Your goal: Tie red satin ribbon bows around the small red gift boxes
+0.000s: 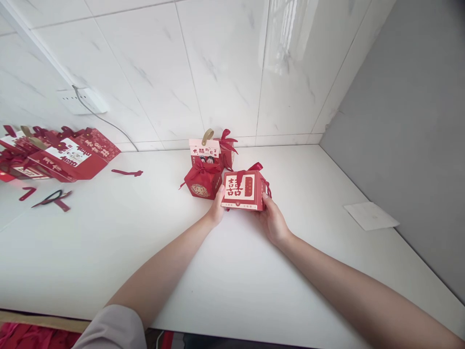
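Note:
Between my two hands is a red and cream gift box (239, 189) with a large red character on its front and a red ribbon on top. My left hand (218, 208) grips its left side, and my right hand (273, 218) wraps round its right side; the fingers beneath are partly hidden. Just left of it a red gift box with a gold emblem (201, 184) and a ribbon bow stands on the white table (174, 271). Behind that are a taller printed box with a gold handle (204, 149) and another bow-tied box (228, 152).
Several red bags or boxes (78, 157) are grouped at the far left. Near them lie ribbon pieces (127, 172) and dark-handled scissors (53, 198). A white card (371, 216) lies at right by the grey panel (410, 121). A cable (105, 118) hangs from the wall socket.

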Demonstrator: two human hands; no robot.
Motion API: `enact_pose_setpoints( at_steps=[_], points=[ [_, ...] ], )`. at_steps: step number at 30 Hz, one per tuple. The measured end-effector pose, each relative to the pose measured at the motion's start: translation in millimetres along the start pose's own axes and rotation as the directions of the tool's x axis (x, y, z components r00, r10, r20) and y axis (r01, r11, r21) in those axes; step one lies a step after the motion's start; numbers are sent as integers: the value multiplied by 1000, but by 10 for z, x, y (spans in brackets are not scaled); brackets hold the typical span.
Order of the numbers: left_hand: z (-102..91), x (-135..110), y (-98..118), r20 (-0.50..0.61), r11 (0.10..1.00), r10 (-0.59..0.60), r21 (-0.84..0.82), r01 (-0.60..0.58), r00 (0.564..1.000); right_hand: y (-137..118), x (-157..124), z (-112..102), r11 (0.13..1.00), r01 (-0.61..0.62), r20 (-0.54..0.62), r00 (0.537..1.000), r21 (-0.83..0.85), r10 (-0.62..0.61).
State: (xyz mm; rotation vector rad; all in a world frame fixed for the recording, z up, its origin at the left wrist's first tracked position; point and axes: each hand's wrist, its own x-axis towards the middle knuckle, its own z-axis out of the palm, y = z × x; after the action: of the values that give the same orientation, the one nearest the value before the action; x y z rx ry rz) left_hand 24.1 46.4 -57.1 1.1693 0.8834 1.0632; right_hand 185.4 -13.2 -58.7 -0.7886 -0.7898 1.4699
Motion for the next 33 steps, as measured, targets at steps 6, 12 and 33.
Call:
enact_pose_setpoints(
  at_steps=[6, 12, 33],
  points=[
    [-3, 1, -2, 2, 1000, -4, 10, 4, 1000, 3, 2, -3, 1000, 2, -1, 1000, -7, -2],
    [-19, 7, -26, 22, 999, 13, 29, -13, 1000, -1, -1, 9, 1000, 11, -2, 1000, 13, -11],
    [6, -4, 6, 18, 1000, -12, -22, 13, 1000, 10, 0, -1, 1000, -1, 2, 1000, 15, 1]
  ],
)
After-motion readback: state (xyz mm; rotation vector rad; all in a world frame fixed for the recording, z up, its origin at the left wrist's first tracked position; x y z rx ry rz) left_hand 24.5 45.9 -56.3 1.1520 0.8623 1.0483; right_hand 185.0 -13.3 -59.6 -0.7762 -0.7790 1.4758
